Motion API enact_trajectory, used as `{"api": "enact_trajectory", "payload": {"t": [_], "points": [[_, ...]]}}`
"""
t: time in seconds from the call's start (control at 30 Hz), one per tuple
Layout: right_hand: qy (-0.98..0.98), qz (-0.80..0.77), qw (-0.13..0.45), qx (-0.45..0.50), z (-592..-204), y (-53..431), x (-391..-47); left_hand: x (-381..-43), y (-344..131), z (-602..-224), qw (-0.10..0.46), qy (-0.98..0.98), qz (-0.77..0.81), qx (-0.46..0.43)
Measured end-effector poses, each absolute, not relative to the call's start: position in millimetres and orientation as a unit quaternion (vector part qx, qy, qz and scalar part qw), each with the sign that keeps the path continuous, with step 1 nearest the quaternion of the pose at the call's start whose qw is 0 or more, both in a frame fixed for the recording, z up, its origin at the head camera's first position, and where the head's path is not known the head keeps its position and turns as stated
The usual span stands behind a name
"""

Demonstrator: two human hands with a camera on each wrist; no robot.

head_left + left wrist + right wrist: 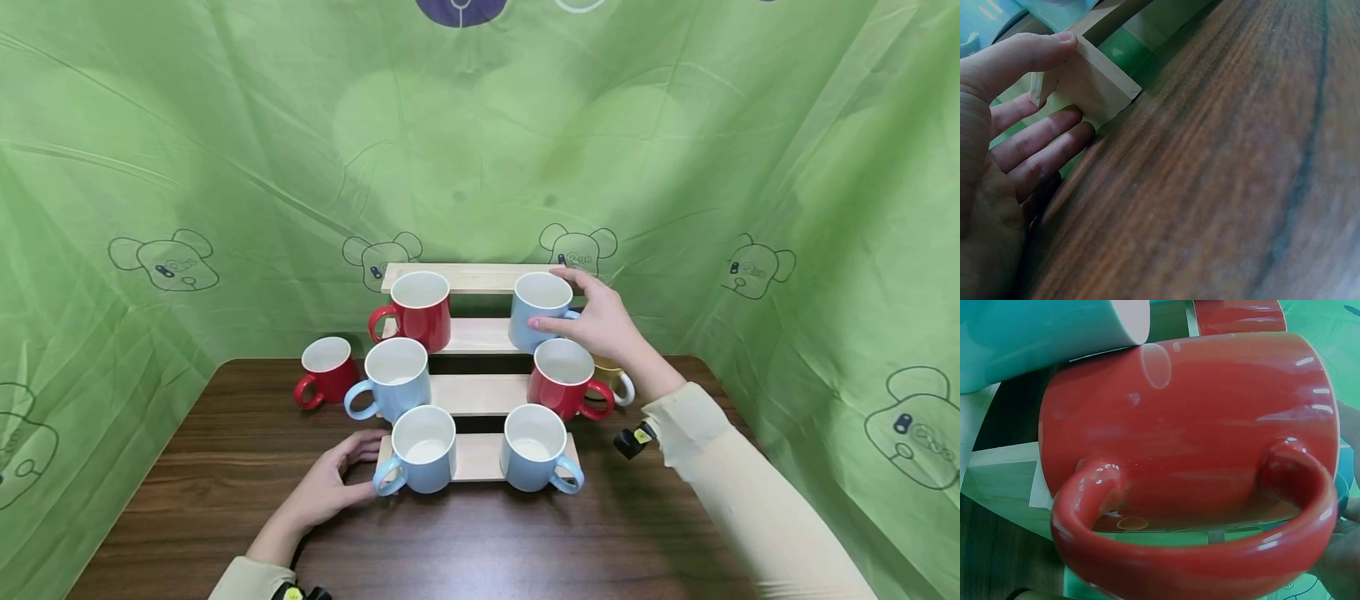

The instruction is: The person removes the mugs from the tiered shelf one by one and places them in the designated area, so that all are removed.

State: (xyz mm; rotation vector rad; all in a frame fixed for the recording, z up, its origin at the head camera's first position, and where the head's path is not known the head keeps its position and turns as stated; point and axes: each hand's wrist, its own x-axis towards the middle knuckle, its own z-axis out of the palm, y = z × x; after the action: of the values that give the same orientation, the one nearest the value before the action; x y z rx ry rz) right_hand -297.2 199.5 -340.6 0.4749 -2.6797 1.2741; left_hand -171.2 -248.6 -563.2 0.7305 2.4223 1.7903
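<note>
A stepped wooden rack [480,396] carries mugs at both ends of its lower three steps. My right hand [600,321] grips a light blue mug [527,321] at the right of the second step from the top, thumb in front and fingers behind. Below it sits a red mug [553,393], large in the right wrist view with its handle toward the camera. At the rack's lower left end, my left hand [326,483] holds the wooden end panel [1094,87], thumb on its edge and fingers along its side. Beside that thumb stands a light blue mug [431,454].
Another light blue mug [532,454] stands at the lower right, with a red mug [423,321] and a light blue mug [401,383] up the left side. A red mug [337,375] rests on the table left of the rack; a yellow mug [606,377] is partly hidden at right.
</note>
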Motion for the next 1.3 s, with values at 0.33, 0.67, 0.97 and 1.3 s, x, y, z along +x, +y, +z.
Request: {"api": "enact_trajectory", "payload": {"t": [0.33,0.67,0.97,1.3], "points": [[-0.890,0.426,0.064,0.152,-338,198,-296,-172,-249,-565,0.018,0.782,0.575,0.240],[-0.882,0.442,0.065,0.149,-339,196,-295,-173,-250,-567,0.012,0.778,0.577,0.248],[-0.863,0.473,0.079,0.157,-334,201,-295,-173,-249,-566,0.013,0.775,0.580,0.251],[-0.840,0.506,0.098,0.169,-311,208,-290,-173,-249,-567,0.009,0.775,0.580,0.251]]}}
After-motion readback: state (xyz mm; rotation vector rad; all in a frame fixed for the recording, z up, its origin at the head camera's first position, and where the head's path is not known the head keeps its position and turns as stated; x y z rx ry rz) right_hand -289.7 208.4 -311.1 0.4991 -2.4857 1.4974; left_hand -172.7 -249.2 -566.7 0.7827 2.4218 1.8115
